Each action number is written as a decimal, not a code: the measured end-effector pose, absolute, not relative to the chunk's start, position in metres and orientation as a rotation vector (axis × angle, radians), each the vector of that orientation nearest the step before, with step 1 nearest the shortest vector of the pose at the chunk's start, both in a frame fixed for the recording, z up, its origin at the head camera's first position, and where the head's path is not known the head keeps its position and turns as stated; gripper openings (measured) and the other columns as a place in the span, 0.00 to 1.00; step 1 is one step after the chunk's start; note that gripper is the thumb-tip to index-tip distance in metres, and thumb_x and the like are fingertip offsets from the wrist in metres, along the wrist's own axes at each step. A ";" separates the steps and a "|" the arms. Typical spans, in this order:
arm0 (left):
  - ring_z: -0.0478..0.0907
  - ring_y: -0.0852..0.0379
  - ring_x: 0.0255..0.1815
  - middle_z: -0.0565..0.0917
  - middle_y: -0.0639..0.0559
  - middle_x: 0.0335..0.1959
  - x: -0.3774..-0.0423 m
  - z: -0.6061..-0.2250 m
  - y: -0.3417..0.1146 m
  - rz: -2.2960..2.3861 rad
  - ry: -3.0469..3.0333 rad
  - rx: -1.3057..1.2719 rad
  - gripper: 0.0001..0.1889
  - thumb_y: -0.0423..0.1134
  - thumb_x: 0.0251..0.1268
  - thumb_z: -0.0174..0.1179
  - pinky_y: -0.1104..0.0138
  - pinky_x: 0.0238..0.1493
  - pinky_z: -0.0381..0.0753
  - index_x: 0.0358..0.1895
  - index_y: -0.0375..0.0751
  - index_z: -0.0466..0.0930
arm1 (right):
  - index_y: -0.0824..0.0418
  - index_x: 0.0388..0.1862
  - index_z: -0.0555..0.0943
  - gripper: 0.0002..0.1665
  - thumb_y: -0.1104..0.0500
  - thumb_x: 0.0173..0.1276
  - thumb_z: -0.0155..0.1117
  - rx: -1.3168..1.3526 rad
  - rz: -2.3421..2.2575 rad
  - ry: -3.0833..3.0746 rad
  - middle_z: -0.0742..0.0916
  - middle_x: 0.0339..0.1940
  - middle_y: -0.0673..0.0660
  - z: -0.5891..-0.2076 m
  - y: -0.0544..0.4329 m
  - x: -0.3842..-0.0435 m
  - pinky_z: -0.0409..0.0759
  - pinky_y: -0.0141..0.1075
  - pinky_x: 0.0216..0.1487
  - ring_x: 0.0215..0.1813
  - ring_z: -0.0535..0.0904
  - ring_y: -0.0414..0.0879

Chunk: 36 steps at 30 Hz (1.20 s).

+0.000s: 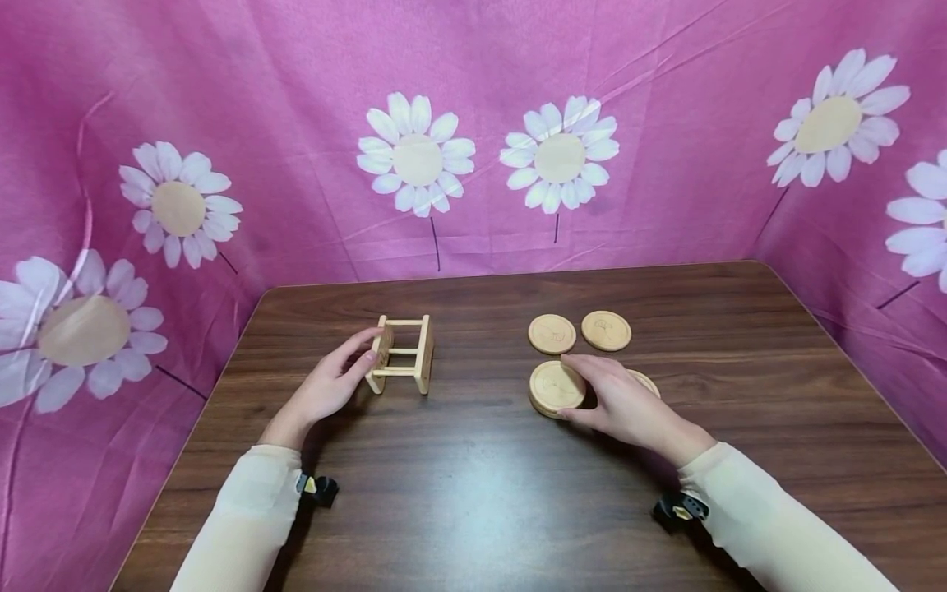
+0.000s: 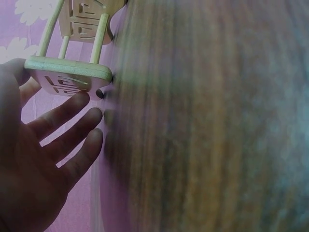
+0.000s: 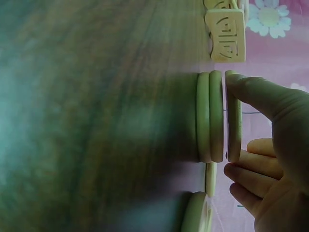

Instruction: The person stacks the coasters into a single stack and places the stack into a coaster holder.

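Observation:
In the head view, a small pale wooden rack with slatted bars and two side panels stands left of centre. My left hand holds its left side panel, with thumb and forefinger at opposite ends. The left wrist view shows the other fingers spread below the cut-out panel. My right hand pinches a round wooden coaster by its edge. In the right wrist view this coaster is slightly apart from a stack of two coasters beneath it.
Two more coasters lie side by side behind the stack. Another coaster shows partly behind my right hand. The brown wooden table is backed by a pink cloth with white flowers.

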<state>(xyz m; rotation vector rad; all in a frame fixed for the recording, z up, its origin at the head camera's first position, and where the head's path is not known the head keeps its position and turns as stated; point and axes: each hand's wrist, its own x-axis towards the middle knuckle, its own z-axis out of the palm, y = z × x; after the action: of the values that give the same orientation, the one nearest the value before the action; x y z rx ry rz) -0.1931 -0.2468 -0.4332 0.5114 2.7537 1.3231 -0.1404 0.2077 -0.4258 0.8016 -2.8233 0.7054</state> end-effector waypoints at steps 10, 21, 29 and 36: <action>0.79 0.40 0.69 0.83 0.34 0.69 -0.191 -0.431 -0.246 1.363 2.732 0.496 0.24 0.39 0.88 0.52 0.42 0.72 0.73 0.81 0.44 0.70 | 0.75 0.70 0.77 0.45 0.52 0.62 0.84 0.825 0.691 -2.805 0.87 0.64 0.71 -0.431 0.209 -0.141 0.78 0.63 0.71 0.66 0.83 0.67; 0.79 0.39 0.69 0.83 0.33 0.69 -0.193 -0.432 -0.246 1.350 2.730 0.509 0.24 0.38 0.88 0.52 0.41 0.73 0.72 0.81 0.44 0.69 | 0.72 0.75 0.75 0.46 0.50 0.67 0.82 0.839 0.755 -2.817 0.84 0.70 0.69 -0.416 0.220 -0.144 0.77 0.62 0.71 0.53 0.87 0.56; 0.80 0.39 0.68 0.83 0.33 0.68 -0.192 -0.431 -0.246 1.345 2.734 0.507 0.24 0.38 0.88 0.51 0.41 0.73 0.72 0.81 0.43 0.69 | 0.71 0.77 0.73 0.42 0.53 0.73 0.77 0.814 0.885 -2.816 0.83 0.71 0.69 -0.407 0.226 -0.151 0.83 0.48 0.54 0.20 0.72 0.28; 0.81 0.39 0.66 0.84 0.33 0.66 -0.193 -0.432 -0.246 1.343 2.739 0.507 0.24 0.38 0.88 0.52 0.41 0.71 0.73 0.81 0.43 0.70 | 0.70 0.78 0.73 0.39 0.54 0.76 0.73 0.768 0.894 -2.808 0.82 0.72 0.71 -0.409 0.226 -0.160 0.86 0.54 0.59 0.34 0.89 0.42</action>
<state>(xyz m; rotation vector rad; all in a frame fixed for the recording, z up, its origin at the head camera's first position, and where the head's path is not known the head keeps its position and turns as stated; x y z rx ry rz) -0.1928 -0.2461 -0.4323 0.5067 2.7386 1.3433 -0.1601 0.2260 -0.4091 0.7679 -2.8079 0.8937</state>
